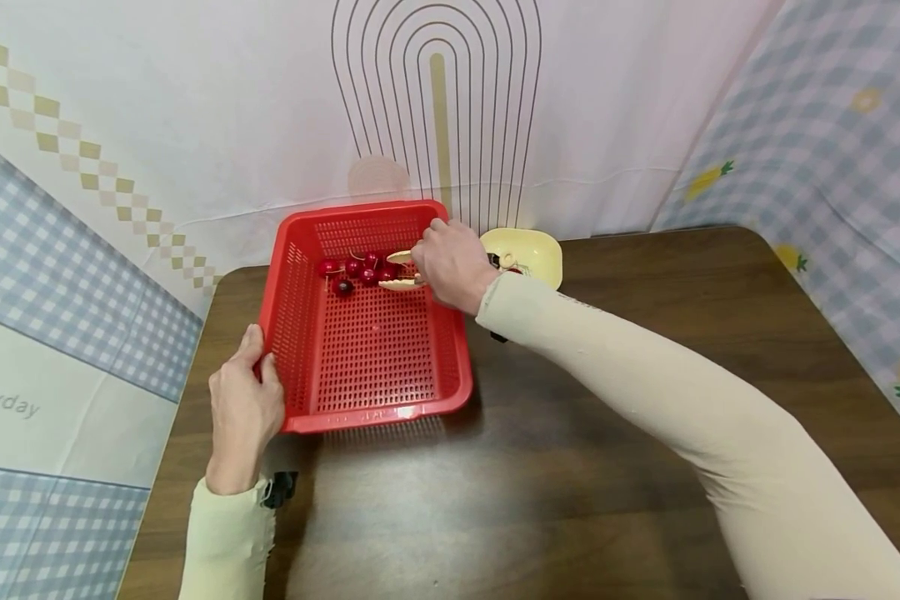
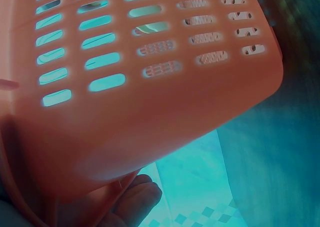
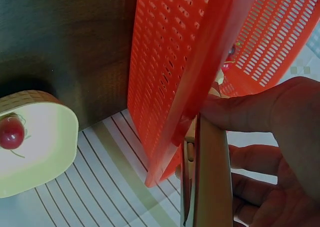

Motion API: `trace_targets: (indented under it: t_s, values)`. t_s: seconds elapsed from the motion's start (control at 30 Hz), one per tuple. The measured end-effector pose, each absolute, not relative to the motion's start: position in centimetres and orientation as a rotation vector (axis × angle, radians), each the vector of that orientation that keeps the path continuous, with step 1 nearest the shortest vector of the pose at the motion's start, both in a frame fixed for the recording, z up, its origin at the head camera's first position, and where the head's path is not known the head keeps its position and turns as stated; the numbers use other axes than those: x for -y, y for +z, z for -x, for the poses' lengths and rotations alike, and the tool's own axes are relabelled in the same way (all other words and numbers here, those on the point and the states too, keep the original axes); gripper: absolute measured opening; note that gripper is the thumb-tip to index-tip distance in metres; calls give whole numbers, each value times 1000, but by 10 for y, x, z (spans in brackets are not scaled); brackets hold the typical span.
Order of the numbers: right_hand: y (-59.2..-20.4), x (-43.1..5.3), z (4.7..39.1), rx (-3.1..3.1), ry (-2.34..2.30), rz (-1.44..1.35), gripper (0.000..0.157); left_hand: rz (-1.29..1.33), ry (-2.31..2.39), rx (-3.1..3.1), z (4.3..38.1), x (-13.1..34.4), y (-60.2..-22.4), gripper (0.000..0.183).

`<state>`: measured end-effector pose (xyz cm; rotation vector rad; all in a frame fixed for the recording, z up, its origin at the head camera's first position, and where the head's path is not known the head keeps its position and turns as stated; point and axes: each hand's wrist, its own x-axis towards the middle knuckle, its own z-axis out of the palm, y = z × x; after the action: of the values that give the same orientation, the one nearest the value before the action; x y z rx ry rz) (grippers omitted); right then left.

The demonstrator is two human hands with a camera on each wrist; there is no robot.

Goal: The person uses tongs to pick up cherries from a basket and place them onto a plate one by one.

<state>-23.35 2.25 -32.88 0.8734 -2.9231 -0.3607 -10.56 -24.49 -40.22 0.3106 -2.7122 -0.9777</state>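
A red plastic basket (image 1: 375, 358) with slotted walls is tilted, its front edge raised off the table. My left hand (image 1: 243, 408) grips its left rim near the front corner; fingertips show below the rim in the left wrist view. Inside, several dark red cherries (image 1: 369, 276) with stems lie toward the back. My right hand (image 1: 453, 265) reaches over the right rim and holds cream-tipped tongs (image 1: 400, 285). The tong tips are apart, beside the rightmost cherries; whether they touch one cannot be told. In the right wrist view, the thumb presses the tongs' flat arm (image 3: 212, 172).
A pale yellow dish (image 1: 546, 254) stands just right of the basket, partly behind my right wrist. A cherry (image 3: 11, 133) lies in it. The dark wooden table (image 1: 645, 333) extends right and forward; a patterned cloth (image 1: 232, 108) hangs behind it.
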Motion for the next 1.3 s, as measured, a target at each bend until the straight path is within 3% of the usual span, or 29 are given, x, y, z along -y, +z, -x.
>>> trace_targets:
  t_s: [0.4,1.3]
  values:
    - [-334,-15,238,2911,-405,-864,21,-311,-976,2705,106,245,-402,50]
    - [-339,-5,242,2957,-402,-859,19,-290,-956,2697,106,245,-401,51]
